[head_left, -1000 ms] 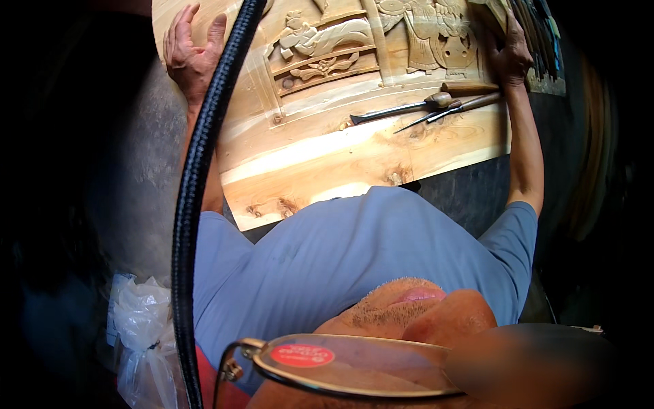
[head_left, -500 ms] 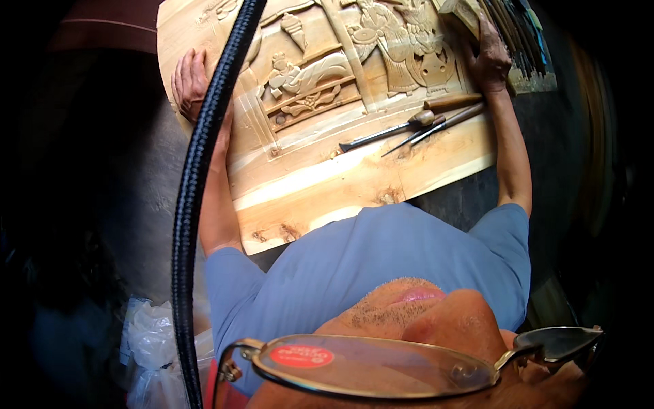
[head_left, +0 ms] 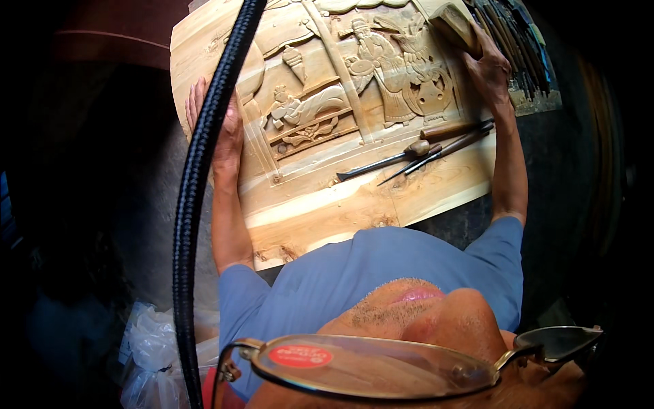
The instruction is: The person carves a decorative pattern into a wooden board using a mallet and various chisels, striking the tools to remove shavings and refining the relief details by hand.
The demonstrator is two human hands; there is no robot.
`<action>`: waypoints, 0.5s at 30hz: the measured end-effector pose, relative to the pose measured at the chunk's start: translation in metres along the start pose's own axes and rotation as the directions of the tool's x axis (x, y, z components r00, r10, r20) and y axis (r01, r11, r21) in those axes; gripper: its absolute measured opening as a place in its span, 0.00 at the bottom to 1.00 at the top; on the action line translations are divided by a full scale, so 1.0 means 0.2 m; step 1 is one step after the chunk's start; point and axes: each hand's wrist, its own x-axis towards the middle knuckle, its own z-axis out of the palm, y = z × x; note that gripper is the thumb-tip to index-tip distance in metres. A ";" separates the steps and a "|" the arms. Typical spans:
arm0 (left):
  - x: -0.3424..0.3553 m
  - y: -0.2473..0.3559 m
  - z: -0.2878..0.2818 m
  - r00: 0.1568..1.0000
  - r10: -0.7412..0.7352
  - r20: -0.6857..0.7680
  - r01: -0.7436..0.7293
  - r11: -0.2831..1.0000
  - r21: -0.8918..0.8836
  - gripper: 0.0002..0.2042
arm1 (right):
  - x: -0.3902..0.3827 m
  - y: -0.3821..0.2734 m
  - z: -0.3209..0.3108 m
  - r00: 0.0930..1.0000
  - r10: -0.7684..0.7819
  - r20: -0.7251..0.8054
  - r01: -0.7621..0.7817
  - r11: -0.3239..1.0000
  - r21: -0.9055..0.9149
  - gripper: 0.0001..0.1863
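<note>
A pale wooden panel [head_left: 313, 204] lies before me, carved in relief with robed figures. Near its left edge my left hand [head_left: 230, 133] rests flat with fingers stretched out, partly hidden by a black cable. At the panel's upper right my right hand [head_left: 489, 71] is closed around a worn wooden block [head_left: 452, 27]; some of its fingers are out of sight. Below that hand lie several carving tools: a chisel [head_left: 375, 165] with a long dark blade, a slim pointed tool [head_left: 436, 155] and a wooden handle [head_left: 446, 131].
A thick black braided cable [head_left: 187, 225] hangs across the left of the view. Beyond my right hand, many more tools [head_left: 514, 48] lie side by side on a board. Clear plastic bags [head_left: 153, 341] sit at the lower left.
The panel and the tools on it appear lower in the view. My left hand has shifted slightly right in view; my right hand still holds the block.
</note>
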 end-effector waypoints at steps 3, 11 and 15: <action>0.01 0.02 0.03 1.000 -0.007 0.005 0.007 1.000 -0.018 0.20 | 0.09 -0.10 -0.09 0.998 0.057 0.035 -0.055 0.996 -0.066 0.32; 0.00 0.00 0.01 0.999 0.041 -0.025 -0.042 0.999 -0.030 0.19 | 0.28 -0.22 -0.01 0.968 0.241 0.075 -0.236 0.969 -0.075 0.37; -0.01 0.00 0.00 0.999 0.050 -0.021 -0.050 0.999 -0.006 0.18 | 0.27 -0.18 0.07 0.976 0.215 0.040 -0.205 0.962 -0.178 0.34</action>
